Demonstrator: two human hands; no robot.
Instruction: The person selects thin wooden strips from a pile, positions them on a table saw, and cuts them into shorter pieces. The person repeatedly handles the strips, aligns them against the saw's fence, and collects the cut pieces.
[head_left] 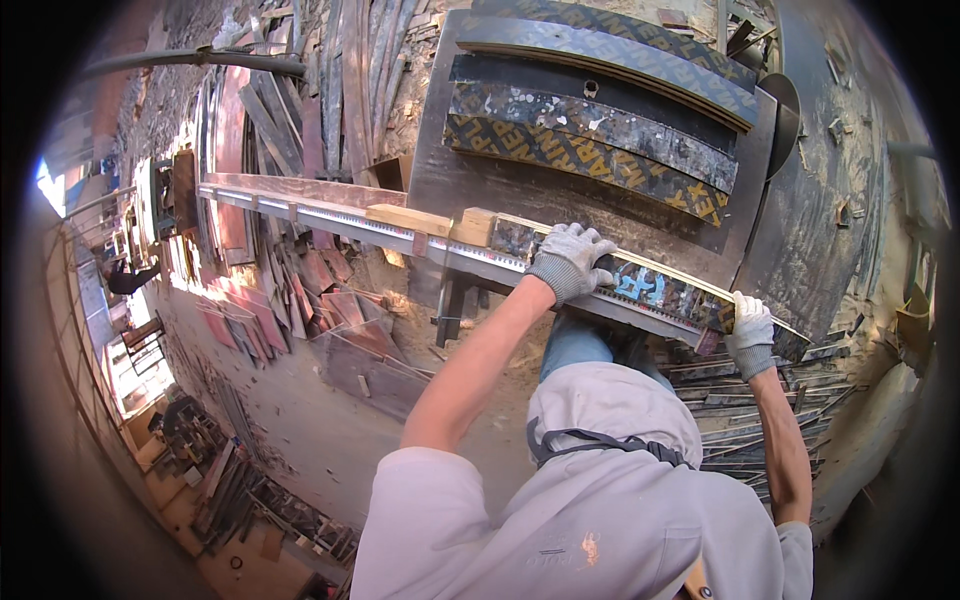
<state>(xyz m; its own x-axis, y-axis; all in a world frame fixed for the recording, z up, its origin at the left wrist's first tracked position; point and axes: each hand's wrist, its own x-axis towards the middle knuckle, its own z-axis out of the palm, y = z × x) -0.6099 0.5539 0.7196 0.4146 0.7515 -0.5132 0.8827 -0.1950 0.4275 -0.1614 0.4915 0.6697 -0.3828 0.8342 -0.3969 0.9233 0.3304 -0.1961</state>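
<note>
Seemingly to steady the board (655, 287) along the surface's (428, 150) near edge, the left hand (573, 264) lies over it, fingers loosely spread, while the right hand's (751, 335) fingers curl around its right end.

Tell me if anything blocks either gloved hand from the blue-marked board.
Nothing visible does: the left hand lies on the board, the right hand touches its right end. The wooden block sits by its left end, clear of both hands.
</note>
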